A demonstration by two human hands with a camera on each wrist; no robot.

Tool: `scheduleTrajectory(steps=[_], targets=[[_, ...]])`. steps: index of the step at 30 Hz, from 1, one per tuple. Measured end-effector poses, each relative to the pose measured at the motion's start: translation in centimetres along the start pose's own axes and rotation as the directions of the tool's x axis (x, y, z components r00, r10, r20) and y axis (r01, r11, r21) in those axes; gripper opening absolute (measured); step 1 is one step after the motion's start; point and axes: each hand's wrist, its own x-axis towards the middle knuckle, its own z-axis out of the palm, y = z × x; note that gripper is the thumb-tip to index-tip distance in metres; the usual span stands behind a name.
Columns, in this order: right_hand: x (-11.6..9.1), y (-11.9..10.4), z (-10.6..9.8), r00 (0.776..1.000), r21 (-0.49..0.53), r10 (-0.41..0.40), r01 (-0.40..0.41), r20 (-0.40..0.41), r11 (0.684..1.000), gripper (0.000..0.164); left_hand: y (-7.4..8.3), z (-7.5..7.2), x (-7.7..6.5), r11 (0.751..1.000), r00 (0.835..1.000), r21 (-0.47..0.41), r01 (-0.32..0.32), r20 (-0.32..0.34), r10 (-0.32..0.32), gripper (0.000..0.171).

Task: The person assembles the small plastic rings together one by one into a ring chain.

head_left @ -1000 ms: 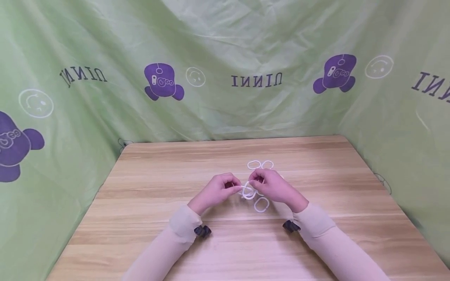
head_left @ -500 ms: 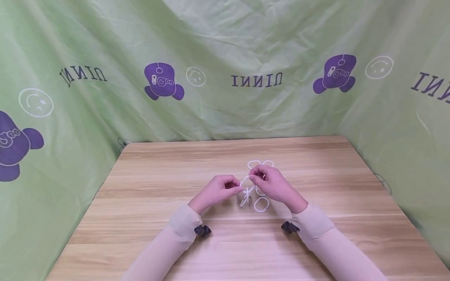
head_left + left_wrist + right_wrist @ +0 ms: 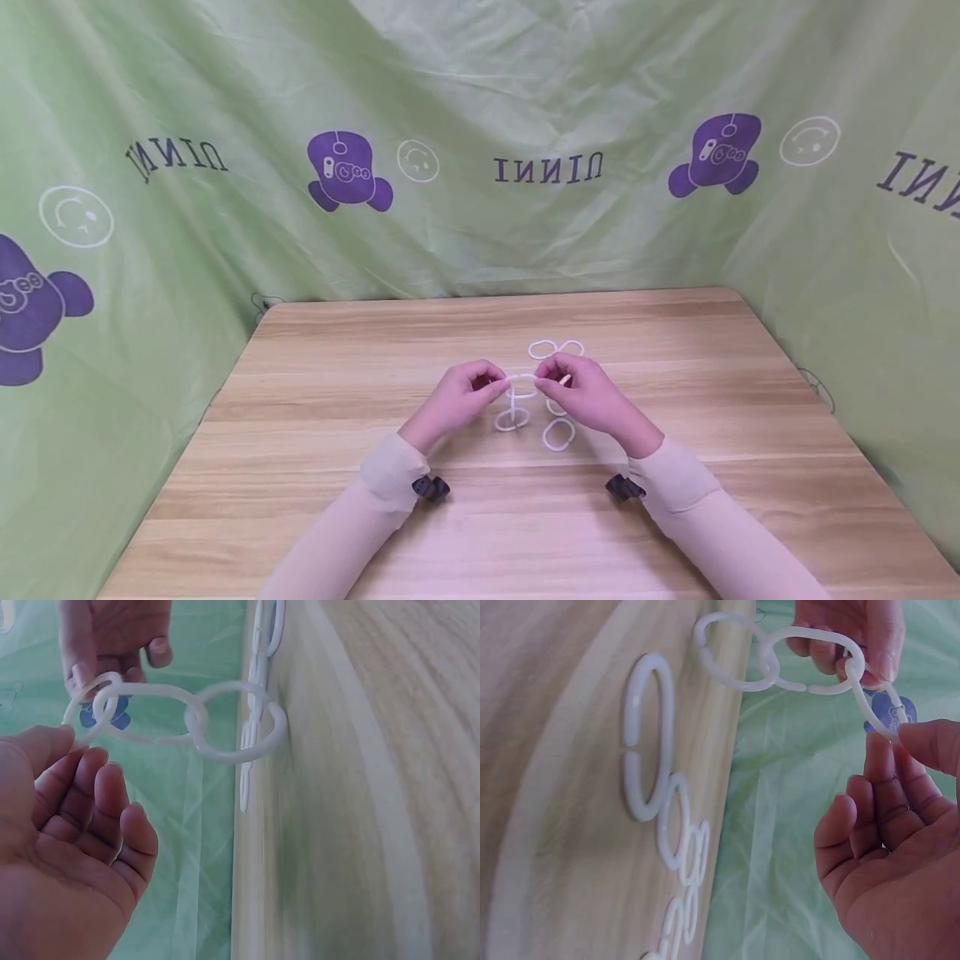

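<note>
In the head view, the left hand (image 3: 467,392) and the right hand (image 3: 581,390) both pinch the top ring (image 3: 523,377), one at each end, up over the worktop (image 3: 315,433). The middle ring (image 3: 513,402) hangs from it, and the bottom ring (image 3: 511,429) hangs under that. Loose rings (image 3: 557,449) lie close by, so a low swing could bump them and push them about. In the left wrist view, the three rings make a little chain. The bottom one is very near the worktop; I can't tell if it touches. If it drags, it could tip and twist the chain. In the right wrist view, the middle ring has a small gap. If it turns so the gap meets another ring, the chain could come apart. Each hand pinches just a small bit, so a hard tug could pull the top ring loose.
</note>
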Motion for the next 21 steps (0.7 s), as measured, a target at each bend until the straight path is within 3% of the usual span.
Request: scheduleTrajectory(steps=[5, 12, 21], targets=[[-0.3, 0.9, -0.3, 1.000, -0.013, 0.018, -0.018, 0.025, 1.000, 0.004, 0.6, -0.1, 0.0, 1.000, 1.000, -0.014, 0.011, -0.028, -0.011, 0.011], [-0.5, 2.7, -0.9, 0.998, -0.101, 0.057, -0.053, 0.041, 0.993, 0.004, 3.8, -0.7, -0.8, 1.000, 0.999, -0.020, 0.000, -0.032, -0.001, 0.008], [1.5, 4.8, -1.6, 0.983, -0.305, 0.113, -0.064, 0.145, 0.950, 0.013, 3.8, -0.6, -1.0, 1.000, 1.000, -0.010, -0.013, -0.028, 0.013, 0.007]])
